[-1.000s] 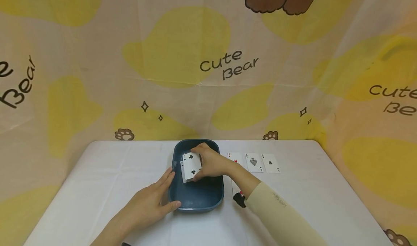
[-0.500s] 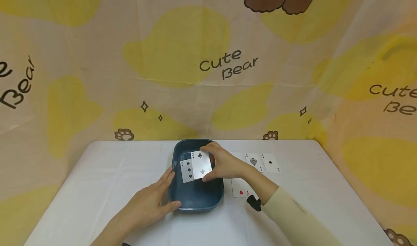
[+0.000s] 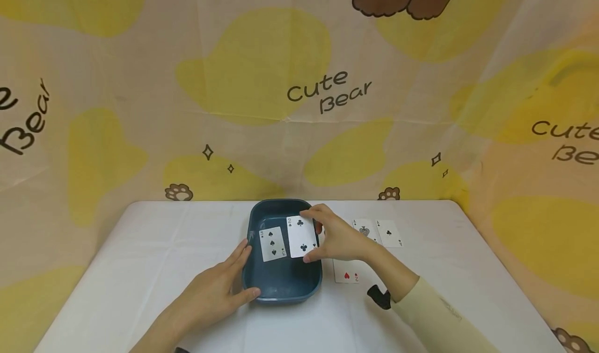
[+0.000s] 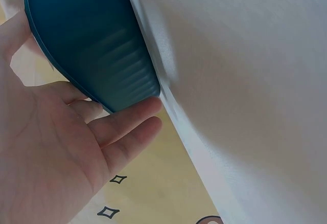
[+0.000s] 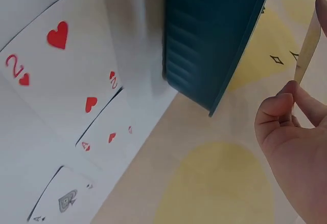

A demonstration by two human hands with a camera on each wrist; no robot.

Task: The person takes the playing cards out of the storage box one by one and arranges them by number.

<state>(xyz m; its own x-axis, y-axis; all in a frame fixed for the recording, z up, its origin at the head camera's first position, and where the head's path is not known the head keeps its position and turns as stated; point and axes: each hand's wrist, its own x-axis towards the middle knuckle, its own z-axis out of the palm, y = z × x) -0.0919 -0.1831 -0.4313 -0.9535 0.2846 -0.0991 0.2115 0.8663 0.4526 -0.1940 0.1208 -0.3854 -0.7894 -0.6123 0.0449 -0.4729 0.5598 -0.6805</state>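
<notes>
My right hand (image 3: 339, 236) pinches the two of clubs (image 3: 299, 234) by its right side, thumb below and fingers above. That card is held over the right part of a dark blue tray (image 3: 285, 288). Inside the tray lies the three of spades (image 3: 273, 244), face up. Against the tray's left side rests my left hand (image 3: 215, 290), its fingers fairly straight on the wall and its thumb at the near rim. In the left wrist view the left hand's fingers (image 4: 125, 124) touch the tray's outer wall. The right wrist view shows the held card edge-on.
Right of the tray on the white table lie the two of hearts (image 3: 346, 275), partly covered by my arm, the ace of spades (image 3: 366, 229) and the ace of clubs (image 3: 388, 233). An ace of hearts (image 5: 111, 138) appears in the right wrist view. A printed cloth (image 3: 252, 82) hangs behind.
My right hand has moved right with the two of clubs, sliding it off the three of spades, which now shows whole. The left hand and tray have stayed put.
</notes>
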